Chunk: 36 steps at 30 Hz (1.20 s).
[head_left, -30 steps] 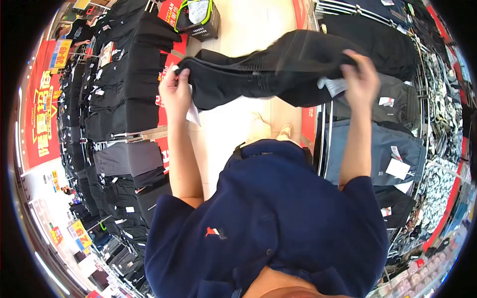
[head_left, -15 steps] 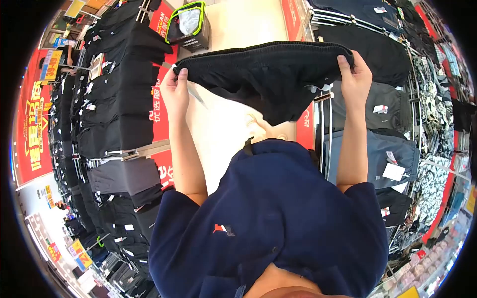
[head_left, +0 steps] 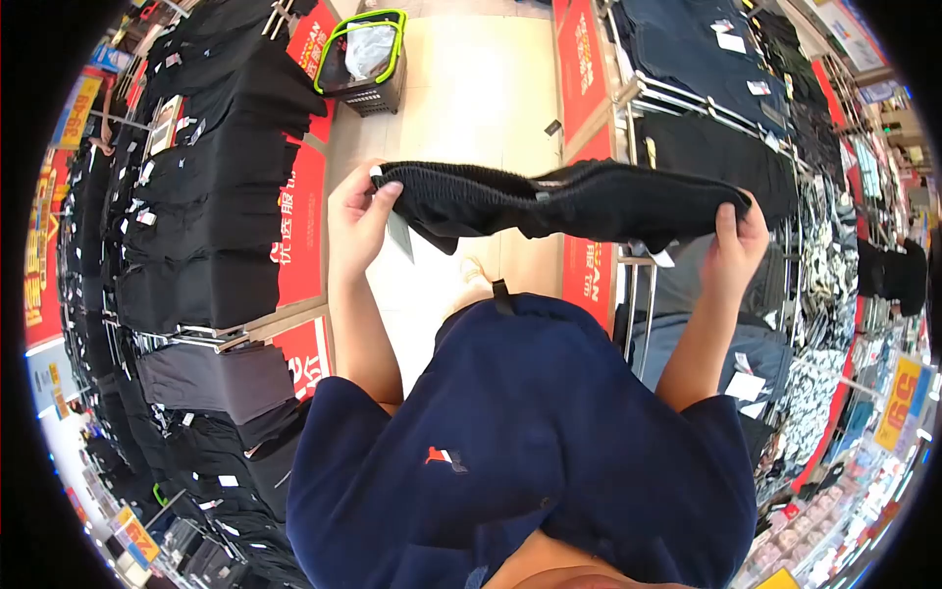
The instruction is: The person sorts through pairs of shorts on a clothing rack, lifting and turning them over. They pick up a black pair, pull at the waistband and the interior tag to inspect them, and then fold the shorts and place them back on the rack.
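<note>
A black garment (head_left: 628, 204) with a ribbed elastic waistband is stretched sideways in front of my chest. My left hand (head_left: 365, 218) pinches one end of it, on the left side of the view, where a white tag shows by the fingers. At the opposite end, my right hand (head_left: 736, 236) grips the waistband between thumb and fingers. The waistband dips a little at its middle, and the cloth hangs in short folds below. Another white tag (head_left: 663, 259) hangs under the garment near my right hand.
Racks of black clothes (head_left: 211, 211) line the left side. On the right are racks with dark trousers (head_left: 706, 59) and patterned garments (head_left: 810, 324). A black basket (head_left: 371, 95) with a green rim, holding a clear plastic bag, stands on the pale floor (head_left: 471, 88).
Both hands and the garment have come lower and shifted right. The garment's cloth, which hung in a broad point, now looks narrower and folded, with the waistband sagging at the middle.
</note>
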Available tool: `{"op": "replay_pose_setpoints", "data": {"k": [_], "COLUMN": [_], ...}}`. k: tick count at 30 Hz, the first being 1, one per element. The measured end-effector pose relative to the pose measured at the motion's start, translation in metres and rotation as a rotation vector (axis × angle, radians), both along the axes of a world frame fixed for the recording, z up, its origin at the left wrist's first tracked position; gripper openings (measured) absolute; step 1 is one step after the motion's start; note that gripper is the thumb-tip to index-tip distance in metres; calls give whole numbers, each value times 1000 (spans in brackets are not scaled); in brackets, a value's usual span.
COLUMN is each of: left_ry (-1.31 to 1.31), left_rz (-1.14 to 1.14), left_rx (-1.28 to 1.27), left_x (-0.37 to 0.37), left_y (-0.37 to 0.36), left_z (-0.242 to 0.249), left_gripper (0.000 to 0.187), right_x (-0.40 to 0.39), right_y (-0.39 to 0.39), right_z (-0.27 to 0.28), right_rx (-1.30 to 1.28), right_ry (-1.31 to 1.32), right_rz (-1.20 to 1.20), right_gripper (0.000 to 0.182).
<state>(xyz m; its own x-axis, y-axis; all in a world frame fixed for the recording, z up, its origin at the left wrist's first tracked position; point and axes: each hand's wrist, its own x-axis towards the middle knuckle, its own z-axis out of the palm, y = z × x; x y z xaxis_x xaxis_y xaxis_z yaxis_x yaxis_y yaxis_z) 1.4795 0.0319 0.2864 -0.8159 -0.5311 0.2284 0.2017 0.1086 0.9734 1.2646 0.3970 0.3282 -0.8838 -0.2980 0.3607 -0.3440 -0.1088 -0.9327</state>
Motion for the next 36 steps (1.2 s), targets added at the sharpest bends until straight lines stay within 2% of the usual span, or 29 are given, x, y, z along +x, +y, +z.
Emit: {"op": "replay_pose_setpoints", "data": {"k": [5,6,7,9,10,13,15,16,19,22,25,28,31,33,36], "left_ry": [-67,-69,-109,-190,-213,-201,-273,-311,-261,-331,-373,-470,-242,-147,-62], "left_rz": [-73,-102,-137,-228,-245,-264,-357,-405,-339,-327,-302,-272,20,116,300], "left_rx": [146,166,181,209,156,-266,-294,-309,-462,-250,-239,-201,-70,211,64], "left_x": [1,-2,-2,-4,-6,-17,-22,-24,-35,-42,-52,-63,-74,-72,-78], "left_y": [-34,-40,-46,-57,-63,-76,-92,-99,-114,-121,-134,-142,-151,-165,-175], "left_z": [3,3,5,7,4,2,3,2,-1,-2,-9,-11,-26,-32,-37], "left_gripper": [28,39,41,44,44,43,43,43,38,32,27,30,31,19,12], "right_x": [-6,-5,-5,-13,-11,-8,-15,-19,-17,-17,-17,-26,-42,-59,-82], "right_y": [-46,-62,-75,-89,-103,-128,-134,-139,-148,-154,-165,-172,-181,-177,-186], "right_z": [13,17,20,16,22,35,32,35,42,41,42,31,23,12,3], "right_rx": [13,7,2,50,71,218,316,482,565,643,662,673,482,335,136], "right_ry": [0,-25,-53,-62,-70,-31,41,261,83,88,82,98,90,-32,-144], "right_rz": [72,60,40,97,108,155,118,78,156,163,186,188,18,-16,-40], "right_gripper": [20,21,21,30,32,41,40,36,33,36,33,27,25,21,19]}}
